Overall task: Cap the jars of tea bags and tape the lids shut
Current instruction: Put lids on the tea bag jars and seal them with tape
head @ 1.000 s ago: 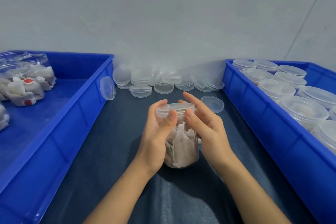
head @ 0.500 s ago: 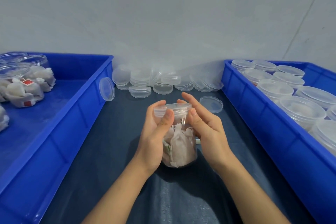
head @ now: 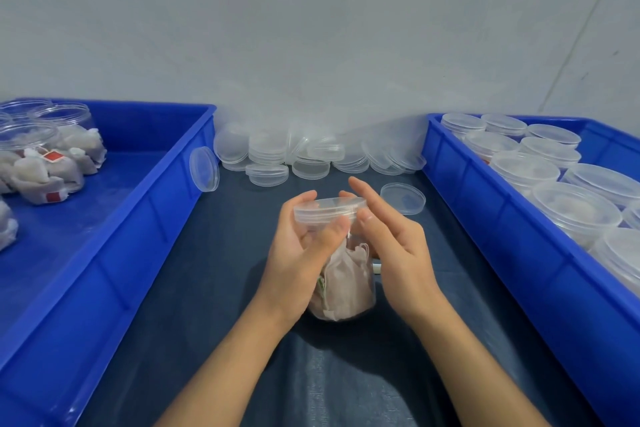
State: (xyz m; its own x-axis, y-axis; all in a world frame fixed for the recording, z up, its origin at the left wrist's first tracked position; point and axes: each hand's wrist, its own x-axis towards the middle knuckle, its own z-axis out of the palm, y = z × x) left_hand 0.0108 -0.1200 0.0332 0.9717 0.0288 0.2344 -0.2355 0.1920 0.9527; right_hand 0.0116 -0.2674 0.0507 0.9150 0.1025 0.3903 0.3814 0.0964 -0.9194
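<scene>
A clear plastic jar (head: 346, 288) full of tea bags stands on the dark cloth in the middle. A clear lid (head: 327, 209) sits on its mouth. My left hand (head: 298, 253) grips the jar's neck, thumb in front just under the lid and fingers curled round the far side. My right hand (head: 391, 243) lies against the jar's right side; its thumb tip touches the lid's edge while its fingers stretch straight past the lid's far rim. No tape roll is in view.
Loose clear lids (head: 308, 158) are heaped against the wall; one lid (head: 402, 198) lies upturned nearby, another (head: 204, 168) leans on the left bin. The left blue bin (head: 166, 204) holds uncapped jars of tea bags (head: 41, 163). The right blue bin (head: 491, 218) holds several capped jars (head: 575, 210).
The camera has moved slightly closer. My right fingers have straightened and lifted off the lid's top; the thumb stays at its edge. The left hand's grip is unchanged.
</scene>
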